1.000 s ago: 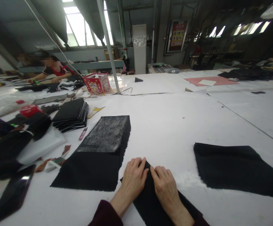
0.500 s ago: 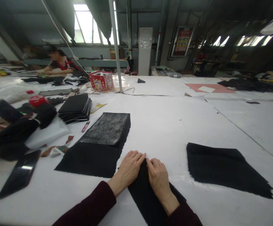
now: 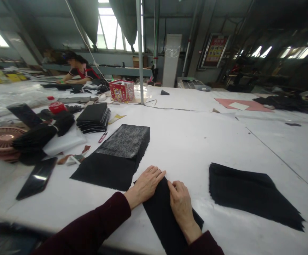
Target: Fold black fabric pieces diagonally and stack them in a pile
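Observation:
A narrow piece of black fabric lies on the white table right in front of me. My left hand rests flat on its far left corner, fingers stretched out. My right hand presses on the fabric's right side, fingers curled a little against the cloth. To the left sits a thick stack of black fabric pieces with a shiny grey top layer. To the right lies a flat pile of black fabric.
On the left stand a smaller black stack, a pink clipper, a phone, a round fan and dark bundles. A red box and a pole stand behind. Another person works at the far left.
My view has turned left and pulled back, showing more of my left sleeve and the fan. My hands stay on the black piece, the right one slightly lower.

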Tool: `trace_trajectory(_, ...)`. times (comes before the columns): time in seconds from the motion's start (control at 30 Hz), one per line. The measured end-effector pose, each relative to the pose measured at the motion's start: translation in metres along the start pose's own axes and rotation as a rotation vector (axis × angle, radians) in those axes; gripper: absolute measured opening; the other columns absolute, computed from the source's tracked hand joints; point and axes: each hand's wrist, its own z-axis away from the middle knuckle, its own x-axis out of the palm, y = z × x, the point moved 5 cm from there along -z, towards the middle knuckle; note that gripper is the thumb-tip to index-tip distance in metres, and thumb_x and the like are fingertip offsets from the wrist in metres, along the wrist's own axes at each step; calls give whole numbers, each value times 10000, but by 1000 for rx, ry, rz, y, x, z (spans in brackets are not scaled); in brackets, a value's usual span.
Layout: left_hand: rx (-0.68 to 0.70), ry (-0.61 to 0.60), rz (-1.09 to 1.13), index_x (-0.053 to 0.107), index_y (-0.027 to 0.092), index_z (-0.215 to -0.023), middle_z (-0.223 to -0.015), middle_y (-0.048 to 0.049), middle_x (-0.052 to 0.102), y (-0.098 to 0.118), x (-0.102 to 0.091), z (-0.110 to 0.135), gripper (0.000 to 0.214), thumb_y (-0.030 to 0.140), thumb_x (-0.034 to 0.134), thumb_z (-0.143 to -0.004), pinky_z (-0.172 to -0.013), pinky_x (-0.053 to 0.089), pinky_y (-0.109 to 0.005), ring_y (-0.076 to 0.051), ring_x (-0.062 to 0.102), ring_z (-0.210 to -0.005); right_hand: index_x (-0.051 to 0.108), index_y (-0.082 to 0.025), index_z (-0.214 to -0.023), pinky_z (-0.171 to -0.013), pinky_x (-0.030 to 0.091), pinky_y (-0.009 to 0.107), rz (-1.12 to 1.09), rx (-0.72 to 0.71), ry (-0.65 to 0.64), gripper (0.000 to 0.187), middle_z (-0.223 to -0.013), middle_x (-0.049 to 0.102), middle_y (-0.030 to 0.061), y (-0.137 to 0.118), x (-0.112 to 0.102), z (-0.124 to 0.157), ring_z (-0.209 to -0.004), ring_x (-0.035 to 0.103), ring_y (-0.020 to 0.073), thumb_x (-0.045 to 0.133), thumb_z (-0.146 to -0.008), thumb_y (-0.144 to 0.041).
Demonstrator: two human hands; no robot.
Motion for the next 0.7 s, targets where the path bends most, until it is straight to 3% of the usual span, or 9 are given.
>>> trace_trajectory(0.17, 21, 4, 2, 495, 196, -1277, -1218, -88, 554, 5, -2, 1, 472, 55, 485, -826, -1067, 304, -399, -241, 456, -1199, 575, -136, -1191, -733, 380, 336, 33, -17, -10, 305, -906, 526, 77, -1, -4, 6, -856, 475, 219, 378, -967, -74)
trace_trajectory(0.43, 53, -40, -3, 419, 199, -1377, -1237, -90, 558, 11, 7, 1, 578, 56, 483, -821, -1080, 296, -387, -233, 444, -1229, 587, -147, -1175, -737, 374, 334, 76, 6, -16, 300, -894, 530, 75, 1, -15, 16, -854, 478, 219, 404, -950, -68)
trace_trajectory(0.7, 110, -27, -4, 472, 215, -1342, -1250, -84, 547, 21, 1, 0, 531, 62, 499, -834, -1104, 284, -401, -228, 440, -1232, 594, -156, -1152, -737, 375, 341, 83, 23, -18, 269, -891, 531, 65, 4, -22, 27, -840, 481, 221, 426, -956, -78)
